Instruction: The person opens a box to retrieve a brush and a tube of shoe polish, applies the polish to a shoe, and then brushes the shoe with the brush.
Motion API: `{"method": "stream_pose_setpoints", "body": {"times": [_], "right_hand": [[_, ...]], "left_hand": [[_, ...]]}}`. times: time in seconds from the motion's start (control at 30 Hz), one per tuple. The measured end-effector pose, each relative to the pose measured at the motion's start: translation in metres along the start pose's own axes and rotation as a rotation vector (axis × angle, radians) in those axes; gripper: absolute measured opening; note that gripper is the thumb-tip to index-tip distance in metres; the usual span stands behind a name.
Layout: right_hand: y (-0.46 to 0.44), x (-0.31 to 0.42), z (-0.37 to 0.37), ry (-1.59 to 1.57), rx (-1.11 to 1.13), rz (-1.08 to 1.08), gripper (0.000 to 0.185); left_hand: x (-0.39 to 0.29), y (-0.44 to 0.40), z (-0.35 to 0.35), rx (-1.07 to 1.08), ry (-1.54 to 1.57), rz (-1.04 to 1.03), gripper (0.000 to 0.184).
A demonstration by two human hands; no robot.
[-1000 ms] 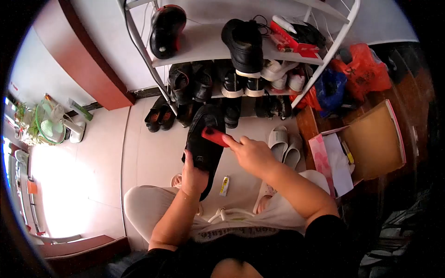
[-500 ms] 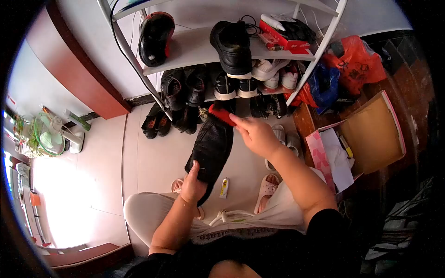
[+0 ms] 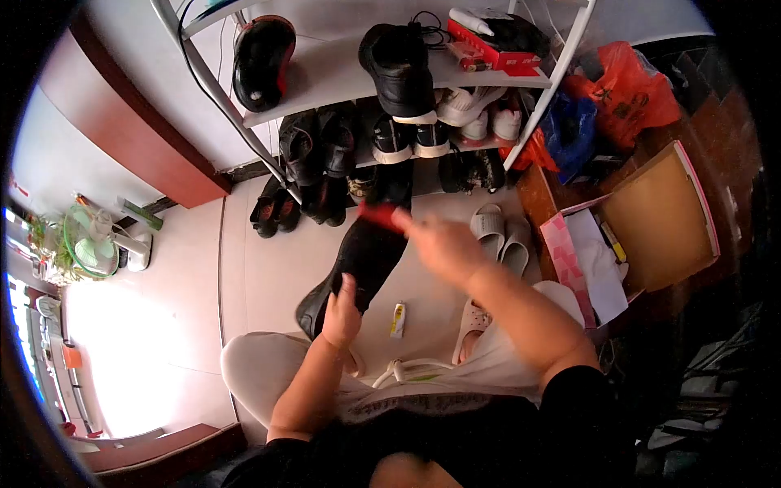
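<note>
A long black shoe (image 3: 364,254) hangs tilted in front of me, its far end toward the shoe rack. My left hand (image 3: 342,317) grips its near part, thumb lying on top. In my right hand (image 3: 446,246) is a red brush (image 3: 382,215), pressed against or just over the far end of the shoe. Motion blurs the brush and the right fingers, and the bristles are hard to make out. A small white and yellow tube (image 3: 398,320) lies on the floor between my feet.
Ahead stands a white rack (image 3: 325,80) with several pairs of shoes. Grey slippers (image 3: 514,244) rest on the floor to the right, near an open pink box (image 3: 663,224) holding white paper. Red and blue plastic bags (image 3: 622,89) sit behind it. A fan (image 3: 93,240) stands at left.
The shoe has turned and shifted, its near end swinging left. My right hand and the brush have moved slightly down and left along the shoe. The view has tilted a little.
</note>
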State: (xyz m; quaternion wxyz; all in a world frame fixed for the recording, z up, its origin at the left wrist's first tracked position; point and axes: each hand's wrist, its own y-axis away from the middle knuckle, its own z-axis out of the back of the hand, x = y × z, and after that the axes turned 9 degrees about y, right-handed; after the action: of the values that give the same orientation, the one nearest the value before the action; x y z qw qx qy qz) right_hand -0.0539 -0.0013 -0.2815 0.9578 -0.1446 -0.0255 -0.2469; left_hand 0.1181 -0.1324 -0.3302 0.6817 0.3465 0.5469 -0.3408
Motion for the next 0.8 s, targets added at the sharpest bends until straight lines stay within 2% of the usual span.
{"method": "stream_pose_setpoints", "body": {"times": [0.03, 0.07, 0.13, 0.27, 0.33, 0.37, 0.43, 0.47, 0.53, 0.57, 0.6, 0.7, 0.8], "right_hand": [[-0.006, -0.010, 0.007, 0.063, 0.033, -0.129, 0.037], [-0.007, -0.022, 0.004, 0.025, -0.023, -0.133, 0.038], [-0.003, -0.015, -0.003, -0.127, -0.145, -0.096, 0.040], [0.004, 0.007, -0.016, -0.292, -0.196, -0.069, 0.045], [0.022, 0.029, -0.015, -0.348, -0.062, 0.097, 0.049], [0.031, 0.037, -0.015, -0.349, -0.061, 0.113, 0.049], [0.042, 0.052, -0.016, -0.360, -0.031, 0.278, 0.053], [0.033, 0.048, -0.015, -0.360, -0.030, 0.280, 0.053], [0.004, 0.026, -0.009, -0.162, -0.087, 0.060, 0.053], [-0.011, 0.014, -0.003, -0.164, -0.218, 0.066, 0.053], [-0.006, 0.013, -0.001, -0.157, -0.218, 0.063, 0.053], [0.020, 0.026, -0.005, -0.182, -0.050, 0.214, 0.053], [0.015, 0.025, -0.005, -0.160, -0.037, 0.166, 0.049]], "left_hand": [[0.007, 0.000, 0.003, -0.051, -0.197, -0.073, 0.046], [0.015, -0.001, 0.005, -0.116, -0.389, -0.135, 0.048], [-0.013, -0.013, 0.000, -0.040, 1.494, 0.192, 0.059], [-0.018, -0.016, 0.014, -0.114, 1.577, 0.182, 0.061], [0.005, -0.021, 0.025, 0.252, 1.756, 0.036, 0.061], [0.007, -0.022, 0.027, 0.243, 1.759, 0.021, 0.061], [0.008, -0.023, 0.032, 0.080, 1.649, 0.080, 0.058], [0.007, -0.023, 0.031, 0.078, 1.649, 0.078, 0.058], [0.006, -0.018, 0.024, 0.077, 1.744, 0.145, 0.057], [0.006, -0.015, 0.021, 0.133, 1.750, 0.185, 0.056], [0.007, -0.014, 0.019, 0.140, 1.753, 0.187, 0.056], [0.002, -0.016, 0.022, 0.031, 1.663, 0.215, 0.057], [-0.006, -0.018, 0.026, -0.020, 1.623, 0.135, 0.059]]}}
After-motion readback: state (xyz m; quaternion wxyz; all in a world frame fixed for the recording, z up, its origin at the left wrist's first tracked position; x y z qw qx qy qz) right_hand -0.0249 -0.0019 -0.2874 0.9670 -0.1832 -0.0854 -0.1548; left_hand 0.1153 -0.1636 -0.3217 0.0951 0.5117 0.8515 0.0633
